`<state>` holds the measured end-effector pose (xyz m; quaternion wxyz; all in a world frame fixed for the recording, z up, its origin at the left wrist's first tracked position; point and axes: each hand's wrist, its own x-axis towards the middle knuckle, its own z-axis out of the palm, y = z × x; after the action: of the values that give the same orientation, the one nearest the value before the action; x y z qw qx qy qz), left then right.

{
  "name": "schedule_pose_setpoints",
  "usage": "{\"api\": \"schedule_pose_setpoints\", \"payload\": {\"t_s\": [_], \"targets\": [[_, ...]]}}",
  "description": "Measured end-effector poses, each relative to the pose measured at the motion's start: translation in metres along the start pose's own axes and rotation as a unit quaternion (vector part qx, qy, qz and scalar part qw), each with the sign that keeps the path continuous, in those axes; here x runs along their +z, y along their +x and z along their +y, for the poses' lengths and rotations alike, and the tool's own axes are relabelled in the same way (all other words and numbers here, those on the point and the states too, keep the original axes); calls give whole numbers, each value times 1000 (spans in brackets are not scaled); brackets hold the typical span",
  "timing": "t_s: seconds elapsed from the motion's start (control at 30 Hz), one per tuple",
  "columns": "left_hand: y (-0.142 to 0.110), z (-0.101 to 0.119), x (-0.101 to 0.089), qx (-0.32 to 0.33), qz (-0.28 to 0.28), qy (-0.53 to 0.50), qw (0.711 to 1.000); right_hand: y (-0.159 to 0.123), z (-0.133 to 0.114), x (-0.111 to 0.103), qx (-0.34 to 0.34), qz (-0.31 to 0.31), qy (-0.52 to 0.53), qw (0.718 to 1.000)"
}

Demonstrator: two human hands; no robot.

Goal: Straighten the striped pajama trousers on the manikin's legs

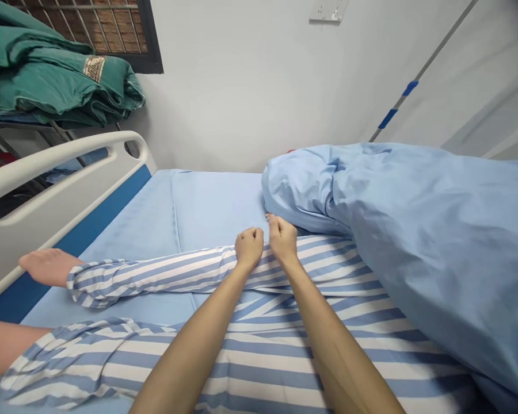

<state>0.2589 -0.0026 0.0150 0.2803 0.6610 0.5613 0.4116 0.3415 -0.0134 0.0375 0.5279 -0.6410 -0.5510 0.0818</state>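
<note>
Both of my hands reach forward over a figure lying on the bed in blue-and-white striped trousers. My left hand (249, 248) is closed in a fist at the far trouser leg (190, 270), around the knee. Just to its right, my right hand (284, 237) is also a fist, with a small gap between the two. The cloth beside them lies fairly flat, and no object shows in either hand. The inner sides of my fingers are hidden. Nearer to me lies the other trouser leg (125, 359). A bare foot (52, 267) sticks out of the far leg.
A light blue quilt (435, 218) is heaped over the figure's upper part at right. The bed's end board (125, 150) stands at left. Behind it, folded green cloth (60, 80) lies on a rack. A pole with blue bands (388, 119) leans along the wall.
</note>
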Motion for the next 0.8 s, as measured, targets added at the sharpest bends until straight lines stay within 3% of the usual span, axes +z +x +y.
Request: {"api": "schedule_pose_setpoints", "payload": {"t_s": [0.17, 0.3, 0.37, 0.47, 0.63, 0.7, 0.8], "targets": [[4, 1, -5, -22, -26, -39, 999, 0, 23, -18, 25, 43, -58, 997], [4, -11, -33, -14, -45, -90, 995, -3, 32, -18, 43, 33, -90, 994], [3, -27, -63, -7, -31, -91, 995, -5, 31, -17, 44, 37, -88, 994], [0, -62, -126, -32, 1, -82, 996, -5, 30, -16, 56, 43, -84, 994], [-9, -127, -229, -63, 134, -38, 988, -4, 36, -14, 57, 41, -78, 994], [-14, -148, -252, -68, 166, -4, 984, -5, 36, -13, 61, 38, -83, 994], [-19, -169, -266, -71, 149, 89, 982, -7, 31, -11, 66, 26, -88, 994]]}}
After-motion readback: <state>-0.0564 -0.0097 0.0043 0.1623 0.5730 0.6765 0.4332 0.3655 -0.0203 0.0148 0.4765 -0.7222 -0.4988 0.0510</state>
